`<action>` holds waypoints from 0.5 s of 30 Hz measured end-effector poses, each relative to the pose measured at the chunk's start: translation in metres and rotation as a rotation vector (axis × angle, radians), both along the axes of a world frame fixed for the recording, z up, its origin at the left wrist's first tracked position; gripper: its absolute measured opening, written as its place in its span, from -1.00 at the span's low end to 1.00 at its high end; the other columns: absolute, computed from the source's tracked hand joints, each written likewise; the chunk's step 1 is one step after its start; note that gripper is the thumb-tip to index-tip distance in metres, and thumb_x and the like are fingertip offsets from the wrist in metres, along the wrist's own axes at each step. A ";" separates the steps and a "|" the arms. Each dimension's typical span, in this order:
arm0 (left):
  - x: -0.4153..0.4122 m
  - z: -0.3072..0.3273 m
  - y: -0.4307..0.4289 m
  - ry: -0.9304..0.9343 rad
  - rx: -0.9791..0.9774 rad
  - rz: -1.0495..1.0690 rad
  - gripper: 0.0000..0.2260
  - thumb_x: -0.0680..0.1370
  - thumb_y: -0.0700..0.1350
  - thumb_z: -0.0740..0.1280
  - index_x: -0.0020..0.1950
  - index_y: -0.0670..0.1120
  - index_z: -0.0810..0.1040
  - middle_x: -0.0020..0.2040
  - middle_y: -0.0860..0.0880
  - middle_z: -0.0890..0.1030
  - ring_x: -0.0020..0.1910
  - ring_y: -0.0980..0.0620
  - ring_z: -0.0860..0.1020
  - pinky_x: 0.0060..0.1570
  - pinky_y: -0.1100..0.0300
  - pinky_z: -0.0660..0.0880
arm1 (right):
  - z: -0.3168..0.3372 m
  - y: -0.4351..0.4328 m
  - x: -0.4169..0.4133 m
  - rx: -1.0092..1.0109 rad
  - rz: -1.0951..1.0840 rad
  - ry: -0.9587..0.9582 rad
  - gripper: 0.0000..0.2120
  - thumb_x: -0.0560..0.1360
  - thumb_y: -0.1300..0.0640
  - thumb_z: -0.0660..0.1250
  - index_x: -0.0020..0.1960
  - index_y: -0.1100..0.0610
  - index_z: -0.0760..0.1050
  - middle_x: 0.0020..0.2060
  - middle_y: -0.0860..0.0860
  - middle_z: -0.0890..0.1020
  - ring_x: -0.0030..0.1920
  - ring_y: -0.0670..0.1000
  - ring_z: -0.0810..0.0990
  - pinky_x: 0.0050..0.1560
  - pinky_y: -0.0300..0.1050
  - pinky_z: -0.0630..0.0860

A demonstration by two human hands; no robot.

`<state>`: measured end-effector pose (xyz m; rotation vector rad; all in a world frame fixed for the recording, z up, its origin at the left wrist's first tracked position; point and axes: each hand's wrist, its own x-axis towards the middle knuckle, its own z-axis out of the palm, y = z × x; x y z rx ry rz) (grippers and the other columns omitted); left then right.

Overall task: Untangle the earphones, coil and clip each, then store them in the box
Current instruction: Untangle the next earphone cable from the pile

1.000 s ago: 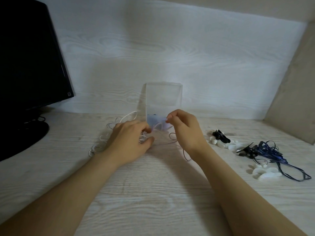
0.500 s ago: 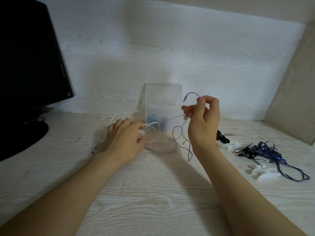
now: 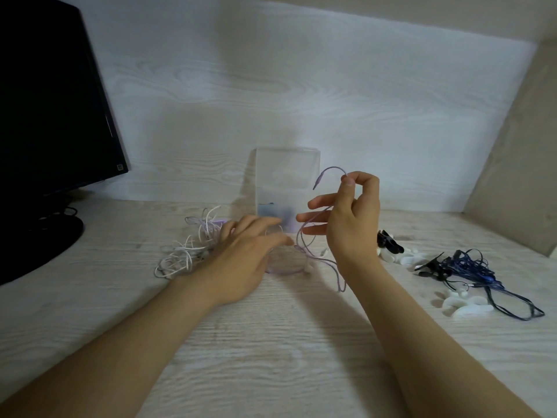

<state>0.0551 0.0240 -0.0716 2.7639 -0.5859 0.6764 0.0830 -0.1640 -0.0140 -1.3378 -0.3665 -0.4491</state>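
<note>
The lilac cable [image 3: 330, 169], pinched near its plug in the grip of the right hand [image 3: 351, 218] before the box [image 3: 286, 170], should be drawn out slowly while the tangle [image 3: 187, 251] on the bench [image 3: 271, 342] is pinned under the flat, straight-fingered left hand [image 3: 250, 251].

matt woodgrain desk [image 3: 271, 342], clear plastic box [image 3: 286, 167] (frosted)

The desk [image 3: 271, 363] carries a monitor stand [image 3: 45, 239] at its left edge, a clear box [image 3: 286, 176] at the back, white earphones [image 3: 184, 254] and lilac earphones [image 3: 284, 271] centrally, clips [image 3: 467, 307] and blue earphones [image 3: 473, 270] rightward.

Nothing legible; the small sticker [image 3: 120, 167] on the monitor [image 3: 45, 101] is unreadable.
</note>
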 end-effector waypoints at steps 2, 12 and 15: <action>-0.001 -0.002 -0.001 0.014 -0.004 -0.006 -0.64 0.66 -0.13 0.29 0.35 0.27 0.53 0.54 0.17 0.34 0.52 0.05 0.25 0.39 -0.02 0.09 | -0.002 0.000 0.003 -0.004 -0.026 -0.020 -0.84 0.79 0.00 0.03 0.18 0.07 0.29 -0.29 0.22 0.64 -0.32 0.28 0.73 -0.36 0.07 0.65; -0.006 0.002 -0.012 0.082 -0.064 -0.028 -0.65 0.60 0.32 0.14 0.24 0.25 0.58 0.21 0.24 0.42 0.33 0.13 0.28 0.36 -0.03 0.16 | -0.003 0.000 0.004 0.008 -0.038 -0.018 -0.84 0.79 0.02 0.01 0.19 0.08 0.30 -0.34 0.19 0.62 -0.31 0.27 0.74 -0.28 0.12 0.70; -0.005 0.004 -0.017 0.000 -0.202 -0.032 -0.85 0.66 0.18 0.27 0.01 0.23 0.62 0.07 0.22 0.51 0.20 0.10 0.38 0.26 -0.09 0.27 | -0.002 0.000 0.003 -0.036 -0.050 0.000 -0.83 0.78 0.01 0.03 0.19 0.09 0.31 -0.33 0.19 0.60 -0.33 0.27 0.74 -0.32 0.12 0.69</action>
